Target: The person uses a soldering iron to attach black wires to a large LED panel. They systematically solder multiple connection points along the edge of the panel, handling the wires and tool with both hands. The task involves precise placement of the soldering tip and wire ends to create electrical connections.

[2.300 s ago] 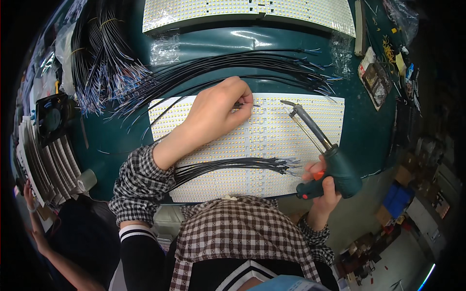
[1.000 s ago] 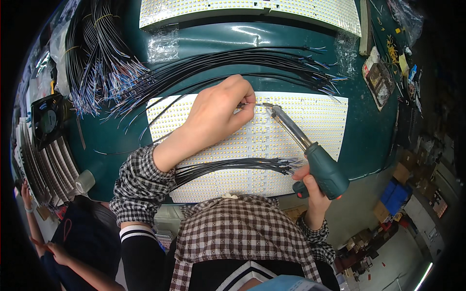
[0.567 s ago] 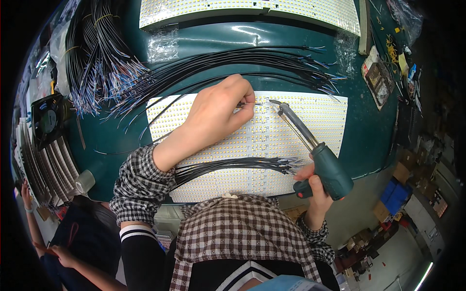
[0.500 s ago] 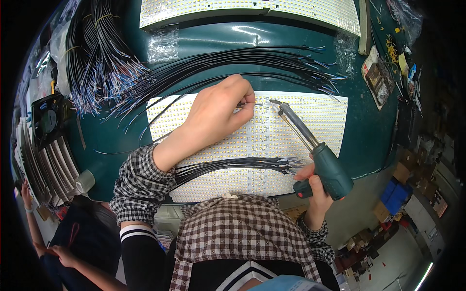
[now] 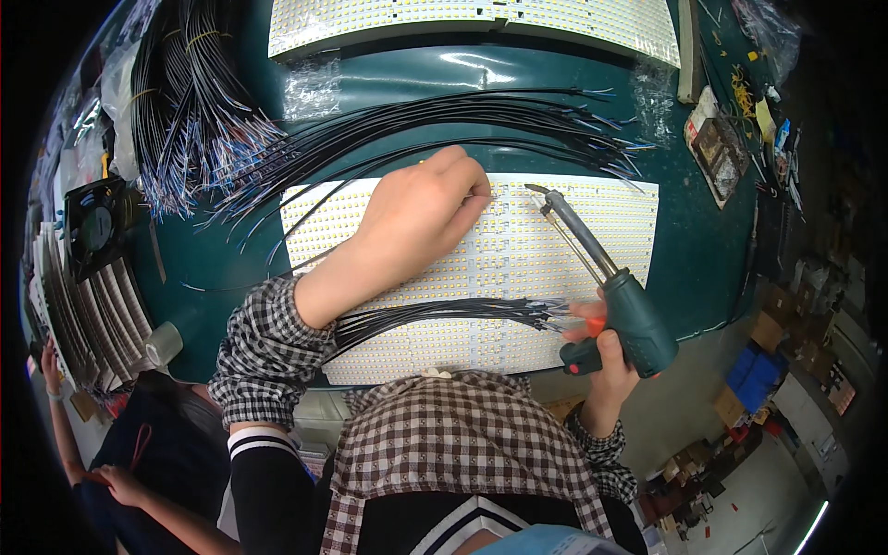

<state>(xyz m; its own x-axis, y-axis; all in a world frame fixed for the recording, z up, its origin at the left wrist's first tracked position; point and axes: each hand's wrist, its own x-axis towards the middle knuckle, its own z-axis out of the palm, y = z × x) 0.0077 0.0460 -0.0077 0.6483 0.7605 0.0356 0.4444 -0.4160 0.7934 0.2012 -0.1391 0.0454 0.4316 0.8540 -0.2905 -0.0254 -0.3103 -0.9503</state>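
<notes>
My left hand (image 5: 421, 203) is closed in a pinch above the upper middle of a white LED board (image 5: 592, 250). A thin black wire runs into that grip, its end hidden by my fingers. In my right hand (image 5: 606, 375) is a green soldering gun (image 5: 634, 314), its long metal barrel slanting up and left. The tip stands over the board, a little right of my left fingertips and apart from them. My right index finger is lifted off the orange trigger. A bundle of black wires (image 5: 435, 314) lies across the board's lower half.
Beyond the board lie many black wires (image 5: 462, 109) with stripped blue and white ends. Thick tied wire bundles (image 5: 190, 102) stand at the left. Another LED board (image 5: 361, 23) is at the back. A used solder tray (image 5: 717, 148) sits at the right. A co-worker's arm (image 5: 153, 504) shows lower left.
The soldering gun has drawn back slightly to the right, its tip away from my left fingers. My right index finger has opened off the trigger. My left hand has tilted slightly, covering the wire end.
</notes>
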